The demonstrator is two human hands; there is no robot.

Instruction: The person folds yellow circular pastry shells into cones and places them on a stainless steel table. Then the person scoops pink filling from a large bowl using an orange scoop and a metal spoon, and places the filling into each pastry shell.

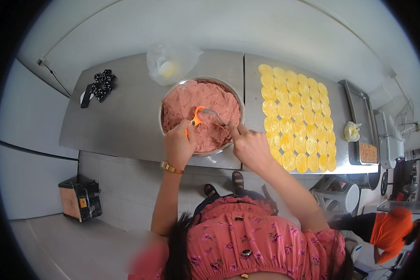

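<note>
A large round metal bowl (241, 95) full of pink ground meat (196, 95) stands before me on the steel table. Over the meat, my left hand (180, 143) is closed round a bright orange tool (198, 115) whose exact kind I cannot make out. My right hand (250, 145) reaches over the bowl's right rim and pinches a metal spoon (213, 112). The spoon's far end meets the orange tool just above the meat. To the right of the bowl, thin yellow tortilla-like rounds (296, 112) lie in overlapping rows.
Behind the bowl lies a clear plastic bag (165, 65). Dark spotted cloth (103, 84) rests at the table's left. A metal tray (359, 100), a smaller filled pan (368, 152) and a yellowish bag (352, 131) sit far right. A person in orange (391, 232) is at lower right.
</note>
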